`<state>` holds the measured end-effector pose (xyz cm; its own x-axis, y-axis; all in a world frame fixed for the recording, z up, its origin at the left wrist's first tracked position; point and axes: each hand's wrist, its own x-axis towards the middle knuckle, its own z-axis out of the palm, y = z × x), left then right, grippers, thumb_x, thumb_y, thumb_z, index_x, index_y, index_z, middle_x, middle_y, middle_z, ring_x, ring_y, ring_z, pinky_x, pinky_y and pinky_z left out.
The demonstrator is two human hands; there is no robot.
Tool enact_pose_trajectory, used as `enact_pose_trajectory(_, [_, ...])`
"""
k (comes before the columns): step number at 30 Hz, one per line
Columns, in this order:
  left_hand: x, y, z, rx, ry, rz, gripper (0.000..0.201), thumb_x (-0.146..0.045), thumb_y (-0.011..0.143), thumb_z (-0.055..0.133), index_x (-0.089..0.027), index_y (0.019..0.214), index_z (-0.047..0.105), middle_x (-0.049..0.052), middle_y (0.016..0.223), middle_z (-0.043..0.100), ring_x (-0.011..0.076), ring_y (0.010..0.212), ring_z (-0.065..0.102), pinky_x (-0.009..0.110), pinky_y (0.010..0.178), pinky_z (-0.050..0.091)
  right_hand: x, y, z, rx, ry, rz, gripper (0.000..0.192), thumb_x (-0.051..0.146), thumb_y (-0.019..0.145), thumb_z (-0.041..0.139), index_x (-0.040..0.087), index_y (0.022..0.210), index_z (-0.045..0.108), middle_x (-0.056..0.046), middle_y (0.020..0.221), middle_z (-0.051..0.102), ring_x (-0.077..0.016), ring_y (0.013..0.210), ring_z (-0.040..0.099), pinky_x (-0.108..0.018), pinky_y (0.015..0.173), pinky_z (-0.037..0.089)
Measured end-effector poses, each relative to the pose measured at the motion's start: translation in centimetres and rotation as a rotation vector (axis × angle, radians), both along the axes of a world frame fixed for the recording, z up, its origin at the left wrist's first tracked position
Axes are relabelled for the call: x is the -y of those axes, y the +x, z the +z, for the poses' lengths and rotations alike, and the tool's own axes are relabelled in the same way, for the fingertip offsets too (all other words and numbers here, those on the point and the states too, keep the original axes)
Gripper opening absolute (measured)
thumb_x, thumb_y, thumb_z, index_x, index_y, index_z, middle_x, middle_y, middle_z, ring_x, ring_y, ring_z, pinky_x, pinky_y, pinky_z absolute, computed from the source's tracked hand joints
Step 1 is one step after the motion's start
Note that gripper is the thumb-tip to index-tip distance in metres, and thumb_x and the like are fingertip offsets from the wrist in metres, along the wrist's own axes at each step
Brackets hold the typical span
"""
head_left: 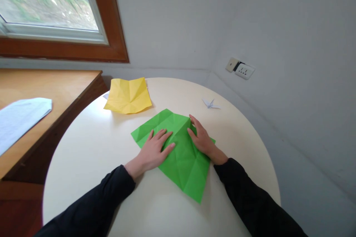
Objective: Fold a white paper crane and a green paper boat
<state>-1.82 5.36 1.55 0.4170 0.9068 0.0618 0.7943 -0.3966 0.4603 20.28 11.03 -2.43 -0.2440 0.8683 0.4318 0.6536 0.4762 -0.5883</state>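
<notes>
A large square of green origami paper, creased with many fold lines, lies at a slant on the round white table, its middle raised in a ridge. My left hand rests on its left part, palm down with the fingers spread. At the right side of the ridge, my right hand has its thumb and fingers curved about the raised paper. Some of the right fingertips are hidden behind the fold. Farther back lies a creased yellow sheet of paper. A small white folded paper crane sits toward the back right.
The round white table carries all the papers. To the left stands a wooden desk with a pale, light-blue folded item on it. A window and a wall socket are behind the table.
</notes>
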Motion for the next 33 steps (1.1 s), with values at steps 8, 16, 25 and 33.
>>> enact_pose_trajectory(8, [0.4,0.4,-0.2,0.135,-0.115,-0.054,0.053,-0.042,0.089,0.040,-0.019,0.137,0.036,0.010,0.143,0.042,0.0246,0.134,0.034,0.055,0.114,0.008,0.9,-0.8,1.2,-0.054,0.083,-0.005,0.049,0.026,0.091,0.039,0.020,0.139,0.030,-0.014,0.134,0.047,-0.0241,0.123,0.047,-0.046,0.103,0.041])
enact_pose_trajectory(16, [1.4,0.8,-0.1,0.159,-0.057,-0.090,0.047,-0.030,0.090,0.038,-0.017,0.135,0.038,0.012,0.140,0.046,0.0248,0.130,0.041,0.054,0.114,0.012,1.6,-1.1,1.9,-0.045,0.231,-0.010,0.048,0.024,0.092,0.039,0.022,0.139,0.029,-0.013,0.130,0.050,-0.0232,0.119,0.049,-0.046,0.100,0.044])
enact_pose_trajectory(25, [1.5,1.2,1.0,0.377,-0.178,-0.090,0.037,-0.027,0.091,0.035,-0.020,0.122,0.052,0.010,0.128,0.058,0.0263,0.117,0.053,0.047,0.110,0.027,2.2,-1.6,2.4,-0.083,0.301,-0.006,0.048,0.022,0.092,0.040,0.024,0.139,0.030,-0.012,0.126,0.051,-0.0237,0.118,0.050,-0.045,0.099,0.045])
enact_pose_trajectory(33, [2.0,1.3,1.9,0.490,-0.241,-0.079,0.034,-0.031,0.091,0.035,-0.016,0.112,0.058,0.012,0.103,0.068,0.0249,0.092,0.062,0.039,0.086,0.047,2.4,-1.7,2.8,-0.072,0.319,-0.009,0.049,0.021,0.092,0.040,0.024,0.140,0.028,-0.013,0.127,0.050,-0.0236,0.119,0.049,-0.045,0.099,0.045])
